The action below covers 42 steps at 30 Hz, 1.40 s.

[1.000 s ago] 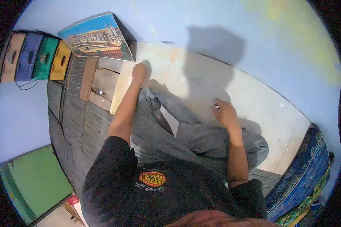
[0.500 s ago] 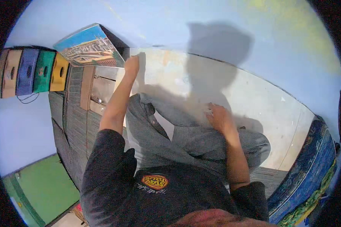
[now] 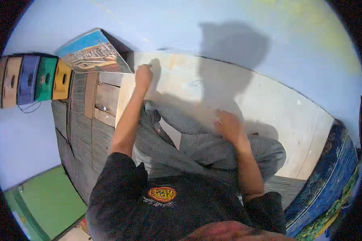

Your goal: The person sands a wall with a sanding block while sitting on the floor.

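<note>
My left hand (image 3: 143, 77) is closed over the pale board, just right of the lower corner of a picture panel (image 3: 93, 54). Whatever its fingers may hold is too small to make out. The panel shows a town under a blue sky and leans toward the wall at the far left, apart from the hand. My right hand (image 3: 230, 126) hovers by my grey-trousered legs (image 3: 197, 150), its fingers loosely bent and apart, with nothing visible in them. Beneath both hands lies the pale board (image 3: 269, 104), partly shaded by my shadow.
A row of coloured drawers (image 3: 44, 78) stands at the left. Dark ribbed matting (image 3: 81, 136) and a small wooden piece with metal fittings (image 3: 105, 98) lie beside the board. A green panel (image 3: 48, 205) is at lower left, blue patterned fabric (image 3: 321, 172) at right, the wall (image 3: 169, 24) ahead.
My left hand has moved slightly right and nearer, away from the picture panel's corner. The panel has shifted a little left and down in view. My right hand has barely moved.
</note>
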### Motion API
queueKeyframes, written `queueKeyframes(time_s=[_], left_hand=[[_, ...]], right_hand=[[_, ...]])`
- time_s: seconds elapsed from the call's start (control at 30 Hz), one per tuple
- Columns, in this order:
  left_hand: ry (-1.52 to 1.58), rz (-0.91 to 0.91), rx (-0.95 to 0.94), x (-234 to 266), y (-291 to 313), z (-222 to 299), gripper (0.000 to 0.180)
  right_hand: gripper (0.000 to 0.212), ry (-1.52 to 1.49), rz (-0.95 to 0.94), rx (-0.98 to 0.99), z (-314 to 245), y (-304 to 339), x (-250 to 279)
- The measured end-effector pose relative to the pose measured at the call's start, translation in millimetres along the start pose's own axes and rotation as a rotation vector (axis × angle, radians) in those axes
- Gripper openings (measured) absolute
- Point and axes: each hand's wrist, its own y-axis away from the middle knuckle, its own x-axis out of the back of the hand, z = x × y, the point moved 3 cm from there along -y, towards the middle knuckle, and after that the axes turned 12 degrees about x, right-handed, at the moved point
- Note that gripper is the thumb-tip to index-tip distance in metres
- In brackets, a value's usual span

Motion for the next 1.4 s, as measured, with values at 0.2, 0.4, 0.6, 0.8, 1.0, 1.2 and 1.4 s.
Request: queueKeyframes(time_s=[0.2, 0.4, 0.6, 0.8, 1.0, 1.2, 1.4], left_hand=[[-0.131, -0.084, 0.246, -7.0, -72.6, -47.8, 0.017], [-0.069, -0.067, 0.095, -33.0, -26.4, 7.4, 0.016], [-0.073, -0.149, 0.021, -9.1, 9.2, 17.3, 0.015], [-0.13, 0.008, 0.109, -14.1, -45.6, -58.8, 0.017], [-0.119, -0.15, 0.195, -58.7, -20.8, -16.7, 0.017], [-0.073, -0.229, 0.002, -29.5, 2.0, 34.7, 0.019], [-0.023, -0.044, 0.07, -9.6, -39.8, 18.3, 0.017]], right_hand=[[0.039, -0.073, -0.068, -0.08, -0.3, -5.8, 7.1], [0.04, -0.075, -0.028, -0.106, -3.9, -2.4, 12.4], [0.041, -0.099, -0.093, -0.066, -4.0, -6.1, 2.4], [0.04, -0.104, -0.044, -0.047, -5.0, -4.8, 2.7], [0.043, -0.114, -0.097, -0.111, -8.1, -7.1, 10.3], [0.043, -0.028, -0.048, 0.009, 0.7, -4.4, -3.0], [0.04, -0.048, -0.023, -0.036, -1.9, 0.9, 9.0]])
